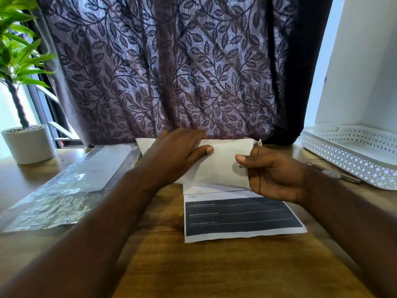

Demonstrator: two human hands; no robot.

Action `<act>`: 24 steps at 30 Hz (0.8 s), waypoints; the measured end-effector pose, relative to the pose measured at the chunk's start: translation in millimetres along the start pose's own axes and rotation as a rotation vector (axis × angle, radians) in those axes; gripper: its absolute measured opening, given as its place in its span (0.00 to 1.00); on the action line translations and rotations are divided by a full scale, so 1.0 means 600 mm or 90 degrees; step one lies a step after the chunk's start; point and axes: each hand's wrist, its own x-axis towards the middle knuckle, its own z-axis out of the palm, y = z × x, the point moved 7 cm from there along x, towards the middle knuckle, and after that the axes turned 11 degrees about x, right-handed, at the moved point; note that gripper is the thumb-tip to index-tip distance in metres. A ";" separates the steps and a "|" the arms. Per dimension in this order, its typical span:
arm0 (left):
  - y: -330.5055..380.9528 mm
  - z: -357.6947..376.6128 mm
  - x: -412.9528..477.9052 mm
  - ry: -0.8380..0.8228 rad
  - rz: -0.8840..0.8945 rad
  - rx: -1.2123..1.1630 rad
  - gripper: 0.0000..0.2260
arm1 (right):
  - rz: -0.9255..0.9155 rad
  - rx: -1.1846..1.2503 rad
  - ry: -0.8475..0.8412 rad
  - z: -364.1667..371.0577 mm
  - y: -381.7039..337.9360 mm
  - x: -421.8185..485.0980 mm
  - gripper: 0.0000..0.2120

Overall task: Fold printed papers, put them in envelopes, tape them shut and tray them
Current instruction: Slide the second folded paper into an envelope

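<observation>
Nearest me spreads the wooden tabletop [214, 272], with the white tray [343, 155] at its far right and a printed paper [240, 218] lying flat beneath my grips. Above it I hold the envelope [221, 166]: left grip [176, 151] closed over its top edge, right grip [272, 171] pinching its right end. It looks light, floppy, easily creased; both ends seem the safest hold.

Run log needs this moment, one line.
envelope: held | left hand: holds left part | right hand: pinches right end | printed paper: flat on table
</observation>
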 end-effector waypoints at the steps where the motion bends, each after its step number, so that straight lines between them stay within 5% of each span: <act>1: -0.008 -0.002 -0.002 0.006 -0.011 0.005 0.23 | 0.001 0.013 -0.002 -0.001 0.000 0.000 0.40; 6: -0.059 -0.022 -0.016 0.105 -0.112 -0.073 0.14 | -0.022 -0.022 -0.031 0.003 -0.008 -0.009 0.20; 9: -0.070 -0.019 -0.016 0.110 -0.158 -0.079 0.12 | -0.022 -0.014 -0.002 -0.006 -0.003 -0.008 0.27; 16: -0.050 0.003 -0.016 0.044 -0.129 -0.072 0.16 | -0.005 -0.090 0.171 -0.029 0.008 -0.005 0.17; 24: 0.072 0.013 -0.012 0.015 0.162 0.112 0.55 | -0.054 -0.017 0.211 -0.034 -0.004 0.000 0.15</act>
